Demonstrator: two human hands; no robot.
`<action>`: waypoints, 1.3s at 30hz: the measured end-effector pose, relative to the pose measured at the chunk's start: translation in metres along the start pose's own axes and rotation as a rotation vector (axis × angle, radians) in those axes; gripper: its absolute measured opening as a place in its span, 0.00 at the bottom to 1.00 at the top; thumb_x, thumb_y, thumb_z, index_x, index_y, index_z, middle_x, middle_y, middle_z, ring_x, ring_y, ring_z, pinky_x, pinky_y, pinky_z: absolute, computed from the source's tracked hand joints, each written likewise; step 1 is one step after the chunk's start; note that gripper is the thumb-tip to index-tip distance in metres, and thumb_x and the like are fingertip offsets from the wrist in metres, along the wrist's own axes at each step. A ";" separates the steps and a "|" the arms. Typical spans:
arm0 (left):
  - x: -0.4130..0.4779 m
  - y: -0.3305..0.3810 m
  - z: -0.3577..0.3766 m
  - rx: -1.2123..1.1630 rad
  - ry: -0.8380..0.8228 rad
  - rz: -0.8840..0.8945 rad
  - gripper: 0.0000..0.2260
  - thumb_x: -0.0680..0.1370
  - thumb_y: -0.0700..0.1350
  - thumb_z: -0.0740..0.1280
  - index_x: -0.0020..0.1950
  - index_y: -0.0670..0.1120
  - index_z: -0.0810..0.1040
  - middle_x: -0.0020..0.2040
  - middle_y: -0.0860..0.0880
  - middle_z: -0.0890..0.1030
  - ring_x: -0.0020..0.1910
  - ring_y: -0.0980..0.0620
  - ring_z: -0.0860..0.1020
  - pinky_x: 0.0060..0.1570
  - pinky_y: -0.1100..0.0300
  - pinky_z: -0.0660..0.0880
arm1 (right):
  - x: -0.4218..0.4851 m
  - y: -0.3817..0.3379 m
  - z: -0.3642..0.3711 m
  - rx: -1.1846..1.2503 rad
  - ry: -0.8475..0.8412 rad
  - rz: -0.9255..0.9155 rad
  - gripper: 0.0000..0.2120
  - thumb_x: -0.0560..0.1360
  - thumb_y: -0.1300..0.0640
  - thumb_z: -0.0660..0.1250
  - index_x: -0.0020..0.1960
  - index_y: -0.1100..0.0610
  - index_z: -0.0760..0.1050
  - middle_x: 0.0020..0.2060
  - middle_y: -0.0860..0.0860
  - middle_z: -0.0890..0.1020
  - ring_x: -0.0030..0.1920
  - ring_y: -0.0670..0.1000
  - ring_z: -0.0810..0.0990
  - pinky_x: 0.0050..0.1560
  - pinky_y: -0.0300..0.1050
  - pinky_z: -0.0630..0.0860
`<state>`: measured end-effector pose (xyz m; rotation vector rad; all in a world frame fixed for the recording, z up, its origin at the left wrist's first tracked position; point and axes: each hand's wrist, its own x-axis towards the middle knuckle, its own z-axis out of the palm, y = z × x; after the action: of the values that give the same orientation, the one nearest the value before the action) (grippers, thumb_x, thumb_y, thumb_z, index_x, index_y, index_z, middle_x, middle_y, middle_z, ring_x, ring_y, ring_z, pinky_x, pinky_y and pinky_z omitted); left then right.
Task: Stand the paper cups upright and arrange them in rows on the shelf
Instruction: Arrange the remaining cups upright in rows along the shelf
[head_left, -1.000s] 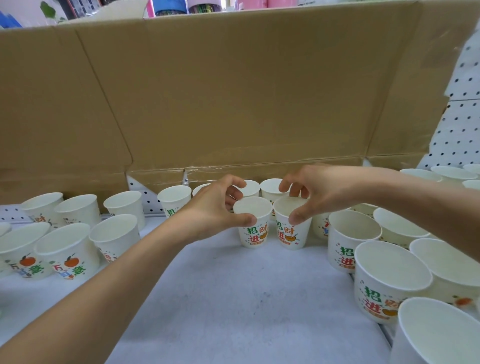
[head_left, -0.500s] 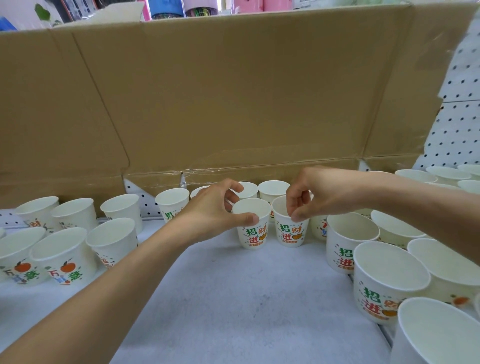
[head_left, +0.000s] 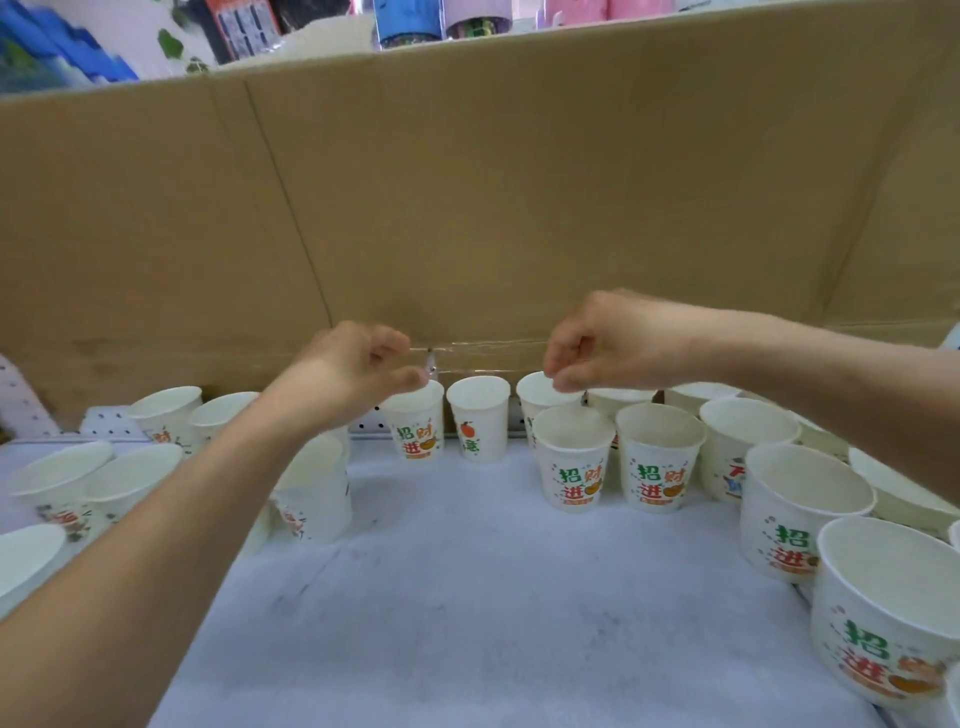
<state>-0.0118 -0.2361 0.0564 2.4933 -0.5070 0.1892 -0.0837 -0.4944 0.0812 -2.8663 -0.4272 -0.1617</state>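
White printed paper cup rim-pinched in left hand, plainer white cup in right hand; grip lightly, set level, in line with orange-printed cup between.

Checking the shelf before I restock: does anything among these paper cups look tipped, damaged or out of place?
No cup looks tipped, crushed or spilled. Only the rows are uneven: two white printed paper cups stand forward of the back-row cup with the orange fruit print, on the white shelf.
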 end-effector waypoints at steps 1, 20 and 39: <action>0.005 -0.004 0.001 0.055 -0.032 -0.030 0.24 0.72 0.56 0.73 0.66 0.49 0.76 0.59 0.52 0.79 0.57 0.54 0.77 0.57 0.58 0.72 | 0.013 -0.007 0.005 -0.029 -0.011 -0.024 0.05 0.75 0.51 0.70 0.49 0.48 0.82 0.42 0.41 0.83 0.45 0.42 0.81 0.48 0.41 0.78; 0.034 -0.029 0.016 0.062 -0.154 0.031 0.27 0.66 0.51 0.79 0.62 0.49 0.78 0.57 0.53 0.80 0.54 0.56 0.77 0.59 0.58 0.73 | 0.072 -0.031 0.047 -0.337 -0.025 -0.089 0.04 0.73 0.50 0.71 0.46 0.48 0.81 0.39 0.43 0.79 0.40 0.48 0.76 0.31 0.39 0.62; -0.084 -0.092 -0.069 0.079 -0.007 -0.144 0.26 0.70 0.58 0.74 0.66 0.56 0.74 0.62 0.56 0.76 0.60 0.55 0.73 0.56 0.54 0.73 | 0.079 -0.139 0.075 0.171 -0.130 -0.196 0.32 0.71 0.38 0.69 0.71 0.48 0.66 0.63 0.45 0.73 0.55 0.44 0.74 0.37 0.33 0.68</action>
<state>-0.0540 -0.1011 0.0450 2.5962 -0.3263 0.1465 -0.0450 -0.3248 0.0503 -2.6729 -0.7121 0.0273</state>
